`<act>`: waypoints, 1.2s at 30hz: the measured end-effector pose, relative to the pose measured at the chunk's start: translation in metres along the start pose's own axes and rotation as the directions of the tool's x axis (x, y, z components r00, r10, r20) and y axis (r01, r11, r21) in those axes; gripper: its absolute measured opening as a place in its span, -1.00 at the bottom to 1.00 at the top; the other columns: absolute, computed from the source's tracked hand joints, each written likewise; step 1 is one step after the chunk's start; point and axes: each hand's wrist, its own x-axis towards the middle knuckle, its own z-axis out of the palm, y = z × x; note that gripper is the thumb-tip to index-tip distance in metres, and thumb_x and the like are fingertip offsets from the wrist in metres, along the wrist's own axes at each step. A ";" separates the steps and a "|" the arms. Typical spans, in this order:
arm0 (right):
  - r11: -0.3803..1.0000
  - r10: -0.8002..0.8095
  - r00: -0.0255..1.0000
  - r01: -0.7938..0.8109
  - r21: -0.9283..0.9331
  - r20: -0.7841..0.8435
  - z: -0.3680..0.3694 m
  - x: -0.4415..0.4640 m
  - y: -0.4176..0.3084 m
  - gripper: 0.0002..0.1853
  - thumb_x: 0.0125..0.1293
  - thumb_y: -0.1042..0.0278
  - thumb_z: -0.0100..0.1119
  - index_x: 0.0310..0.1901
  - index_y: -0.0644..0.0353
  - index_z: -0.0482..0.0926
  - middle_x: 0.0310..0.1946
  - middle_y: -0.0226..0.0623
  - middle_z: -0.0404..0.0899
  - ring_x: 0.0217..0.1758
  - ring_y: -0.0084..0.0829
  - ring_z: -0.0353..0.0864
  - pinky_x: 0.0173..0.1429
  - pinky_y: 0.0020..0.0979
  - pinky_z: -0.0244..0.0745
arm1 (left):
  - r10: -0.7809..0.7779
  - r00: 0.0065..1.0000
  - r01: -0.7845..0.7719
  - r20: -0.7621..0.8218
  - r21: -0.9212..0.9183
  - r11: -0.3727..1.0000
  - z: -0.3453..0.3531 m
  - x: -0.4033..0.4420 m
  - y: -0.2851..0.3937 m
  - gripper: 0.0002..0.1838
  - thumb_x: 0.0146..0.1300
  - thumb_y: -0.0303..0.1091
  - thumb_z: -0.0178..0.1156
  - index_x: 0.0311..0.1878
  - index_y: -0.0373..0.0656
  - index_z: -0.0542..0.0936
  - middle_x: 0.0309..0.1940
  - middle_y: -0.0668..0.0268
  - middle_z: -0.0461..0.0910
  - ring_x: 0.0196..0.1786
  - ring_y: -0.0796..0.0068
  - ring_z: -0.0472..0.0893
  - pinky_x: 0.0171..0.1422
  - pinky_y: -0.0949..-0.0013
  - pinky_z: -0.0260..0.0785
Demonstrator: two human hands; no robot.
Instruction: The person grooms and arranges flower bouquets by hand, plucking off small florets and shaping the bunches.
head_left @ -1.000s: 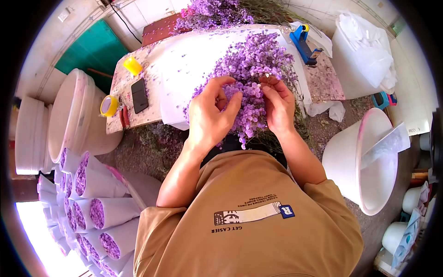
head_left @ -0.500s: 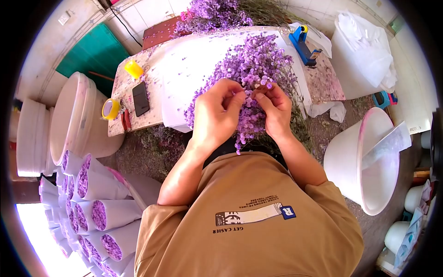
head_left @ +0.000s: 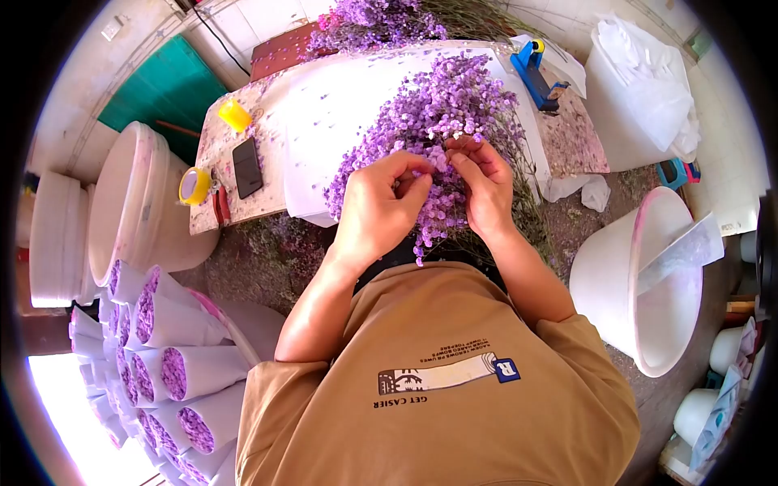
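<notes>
A loose bunch of small purple flowers [head_left: 454, 97], like baby's breath, lies across white paper [head_left: 324, 113] on the worktable and hangs over its front edge. My left hand [head_left: 379, 206] is closed in a pinch at the left side of the blossoms, thumb and forefinger curled at the flowers. On the other side, my right hand [head_left: 486, 186] pinches among the blossoms with bent fingers. The two hands are a short gap apart, with flower heads between them. Exactly which stems the fingertips grip is partly hidden.
On the table's left lie yellow tape rolls [head_left: 194, 186], a phone [head_left: 247, 168] and red-handled pliers [head_left: 220, 206]. A blue tape dispenser [head_left: 535, 77] stands at the right. White-wrapped flower bundles [head_left: 174, 373] fill the lower left; a white tub [head_left: 604, 283] stands right.
My left hand has shifted slightly down, its finger and thumb a little further apart. My right hand's fingers have moved slightly among the blossoms. The bunch stays in place.
</notes>
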 end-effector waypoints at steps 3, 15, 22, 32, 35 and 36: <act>1.000 0.008 1.000 -0.008 -0.004 -0.018 0.003 -0.002 -0.003 -0.79 0.42 0.60 0.14 0.04 0.33 0.58 -0.09 -0.35 0.63 -0.04 -0.58 0.59 0.13 -0.49 0.48 | 0.067 0.995 -0.062 -0.079 0.061 0.996 0.008 0.004 -0.002 -0.82 0.26 -0.51 0.33 -0.07 -0.26 0.70 -0.50 0.47 0.55 -0.44 0.75 0.36 -0.37 0.53 0.27; 0.996 -0.031 0.999 0.032 -0.089 0.012 0.003 -0.005 0.005 -0.81 0.44 0.60 0.12 0.05 0.32 0.55 -0.15 -0.40 0.61 -0.08 -0.65 0.57 0.06 -0.56 0.47 | 0.237 0.959 -0.203 -0.158 0.201 0.958 0.012 0.009 -0.002 -0.83 0.19 -0.52 0.37 -0.13 -0.28 0.70 -0.50 0.26 0.55 -0.50 0.55 0.39 -0.39 0.41 0.31; 0.993 -0.044 0.998 0.048 -0.112 0.045 0.003 -0.005 0.006 -0.82 0.44 0.60 0.12 0.04 0.30 0.55 -0.18 -0.47 0.59 -0.13 -0.71 0.53 0.00 -0.60 0.43 | 0.300 0.939 -0.241 -0.167 0.301 0.923 0.011 0.008 -0.004 -0.85 0.18 -0.53 0.36 -0.16 -0.25 0.71 -0.49 0.25 0.56 -0.53 0.46 0.45 -0.40 0.37 0.35; 0.989 -0.049 0.998 0.055 -0.137 0.047 0.003 -0.006 0.006 -0.83 0.44 0.60 0.13 0.01 0.30 0.56 -0.17 -0.46 0.61 -0.15 -0.72 0.52 -0.03 -0.62 0.43 | 0.381 0.913 -0.310 -0.145 0.361 0.880 0.009 0.001 -0.005 -0.90 0.15 -0.48 0.34 -0.25 -0.21 0.67 -0.40 0.21 0.64 -0.47 0.23 0.64 -0.36 0.26 0.50; 0.991 0.011 0.997 0.000 -0.131 0.081 0.000 -0.007 0.003 -0.81 0.42 0.62 0.13 0.04 0.33 0.55 -0.11 -0.34 0.63 -0.02 -0.58 0.59 0.13 -0.51 0.46 | 0.235 0.944 -0.208 -0.233 0.135 0.969 0.005 -0.005 -0.003 -0.93 0.18 -0.54 0.31 -0.26 -0.23 0.65 -0.47 0.27 0.58 -0.53 0.47 0.54 -0.40 0.39 0.43; 0.992 -0.006 0.999 0.013 -0.127 0.053 0.001 -0.006 0.004 -0.81 0.42 0.61 0.14 0.04 0.33 0.55 -0.11 -0.34 0.64 -0.03 -0.58 0.60 0.13 -0.50 0.46 | 0.142 0.957 -0.146 -0.252 0.000 0.989 0.003 -0.007 -0.007 -0.93 0.19 -0.60 0.28 -0.26 -0.25 0.64 -0.49 0.38 0.53 -0.49 0.64 0.46 -0.39 0.50 0.37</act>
